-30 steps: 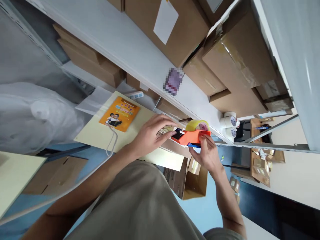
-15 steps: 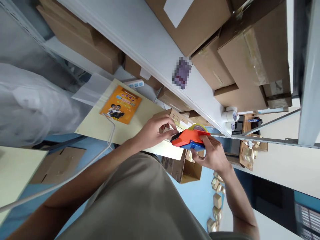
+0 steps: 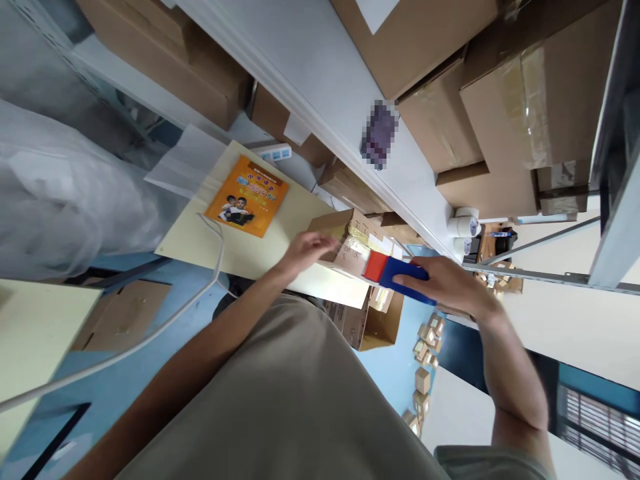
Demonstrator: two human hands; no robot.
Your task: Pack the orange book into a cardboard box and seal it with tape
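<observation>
My right hand point(image 3: 445, 283) grips a red and blue tape dispenser point(image 3: 407, 277), its red end against or just in front of a small cardboard box point(image 3: 356, 252). The box stands on the pale yellow table point(image 3: 265, 257) and carries shiny tape and dark handwriting on its near face. My left hand point(image 3: 306, 252) is beside the box's left side, fingers stretched toward it and smeared at the tips; nothing shows in them. Whether they touch the cardboard is unclear.
An orange book point(image 3: 247, 197) and a white cable point(image 3: 217, 257) lie on the table. Above runs a white shelf point(image 3: 320, 87) with large cartons point(image 3: 500, 127) and tape rolls point(image 3: 463, 227). An open carton point(image 3: 383, 330) is below the table edge; several small boxes point(image 3: 423, 380) stand on the blue floor.
My left hand has moved away from the tape dispenser, to the left. My right hand has turned the dispenser and shifted right. More of the small box now shows.
</observation>
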